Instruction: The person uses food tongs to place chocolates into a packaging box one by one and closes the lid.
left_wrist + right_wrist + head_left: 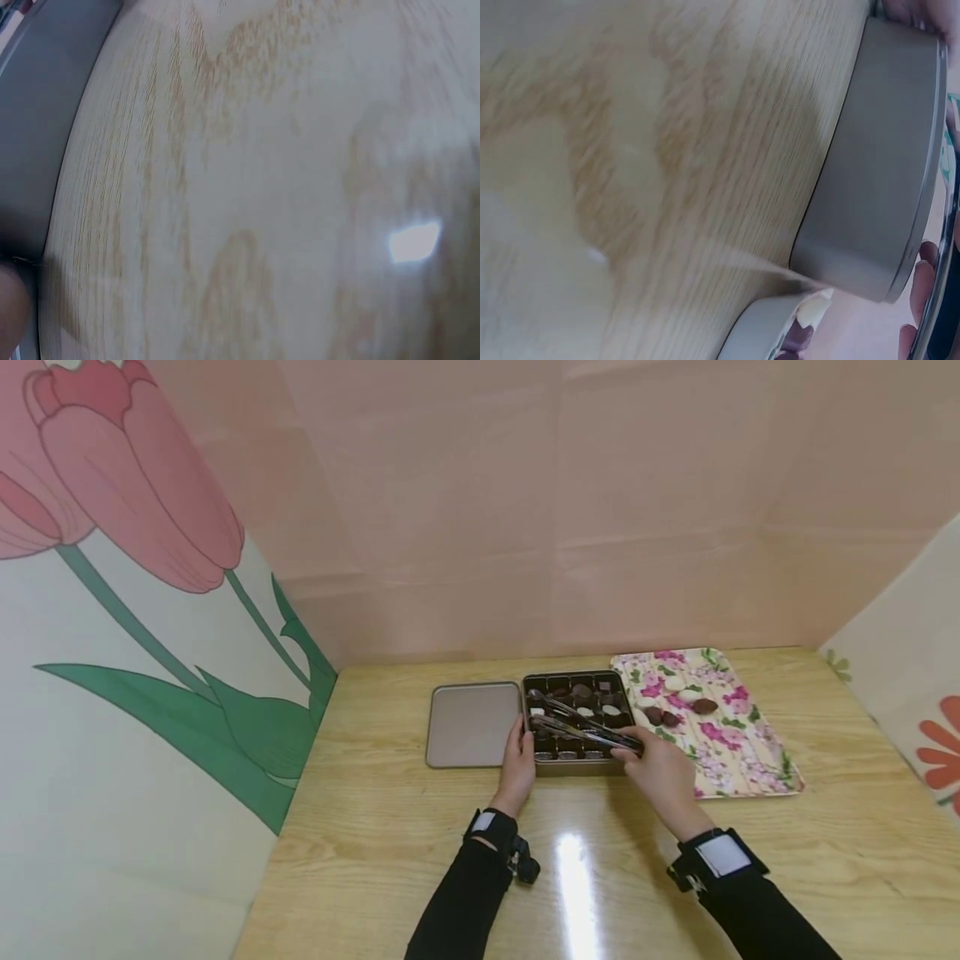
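Observation:
My right hand (663, 777) grips a pair of metal tongs (581, 727) by the dark handle end. The tongs slant left across an open tin (576, 769) with a black divided insert, their tips spread over its left compartments. Dark and white chocolates (582, 693) sit in some compartments. Whether the tips touch a chocolate is too small to tell. My left hand (516, 774) rests against the tin's left side near the front corner, fingers extended. In the right wrist view, the tin's plain grey wall (877, 157) shows, with the tongs (945, 292) at the right edge.
A flat grey lid (474, 727) lies left of the tin. To the right, a floral tray (750, 768) bears several brown and white chocolates (703, 707). The wooden table (420, 860) meets a pink backdrop (450, 568) behind the tin.

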A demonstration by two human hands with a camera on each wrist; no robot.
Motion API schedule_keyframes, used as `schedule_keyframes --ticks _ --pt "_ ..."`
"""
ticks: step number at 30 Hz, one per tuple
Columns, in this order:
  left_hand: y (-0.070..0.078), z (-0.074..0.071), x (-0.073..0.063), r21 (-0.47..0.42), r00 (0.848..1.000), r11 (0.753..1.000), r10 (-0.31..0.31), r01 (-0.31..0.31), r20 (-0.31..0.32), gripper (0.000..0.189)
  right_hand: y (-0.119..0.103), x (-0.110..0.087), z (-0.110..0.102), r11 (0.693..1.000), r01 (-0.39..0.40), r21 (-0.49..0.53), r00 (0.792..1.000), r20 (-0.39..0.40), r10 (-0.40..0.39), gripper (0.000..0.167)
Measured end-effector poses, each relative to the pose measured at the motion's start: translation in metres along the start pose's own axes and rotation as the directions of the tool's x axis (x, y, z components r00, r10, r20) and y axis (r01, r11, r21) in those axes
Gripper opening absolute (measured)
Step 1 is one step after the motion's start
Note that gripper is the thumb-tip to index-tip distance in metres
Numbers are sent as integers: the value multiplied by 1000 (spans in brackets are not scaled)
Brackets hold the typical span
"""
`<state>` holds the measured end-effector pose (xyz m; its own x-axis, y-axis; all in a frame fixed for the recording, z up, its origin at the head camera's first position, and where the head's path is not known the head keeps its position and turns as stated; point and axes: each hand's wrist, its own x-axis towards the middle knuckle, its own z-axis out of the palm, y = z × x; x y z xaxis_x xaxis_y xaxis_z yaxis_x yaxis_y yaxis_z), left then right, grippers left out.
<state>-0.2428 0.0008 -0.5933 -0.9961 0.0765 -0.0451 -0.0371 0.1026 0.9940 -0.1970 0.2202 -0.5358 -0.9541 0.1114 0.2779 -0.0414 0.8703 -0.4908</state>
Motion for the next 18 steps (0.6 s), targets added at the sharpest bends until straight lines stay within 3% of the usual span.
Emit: schedule_keyframes --ticks 7,18 --pt "-1 0 -1 9 1000 1000 5 -5 -8 52 16 0 -15 999 -36 -8 998 -44 35 38" --pt "0 -1 -2 11 1000 1000 -2 2 7 53 59 -5 -40 995 -97 -13 995 -38 96 37"
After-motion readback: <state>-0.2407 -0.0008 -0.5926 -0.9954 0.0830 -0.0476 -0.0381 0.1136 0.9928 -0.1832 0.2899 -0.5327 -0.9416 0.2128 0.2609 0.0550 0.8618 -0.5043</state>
